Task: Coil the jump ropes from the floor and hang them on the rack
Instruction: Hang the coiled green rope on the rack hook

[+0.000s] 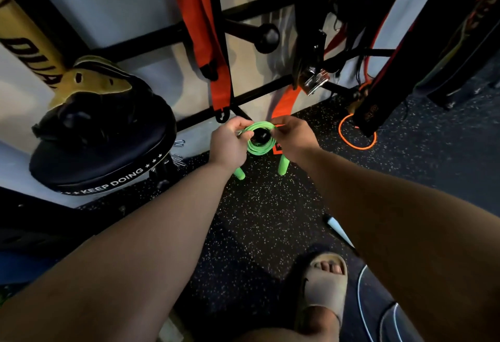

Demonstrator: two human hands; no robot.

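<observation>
On the rack (pixel 151 37), the lowest black knob (pixel 260 136) shows through the middle of the coiled green jump rope (pixel 258 149), whose handles (pixel 282 167) hang just below. Orange straps (pixel 219 84) hang above the knob. A black pad (pixel 102 157) sits to its left and an orange cord loop (pixel 357 136) lies to its right. With both arms outstretched, the left hand (pixel 228 143) and right hand (pixel 293 136) flank the knob, each grip pinching the coil's top.
</observation>
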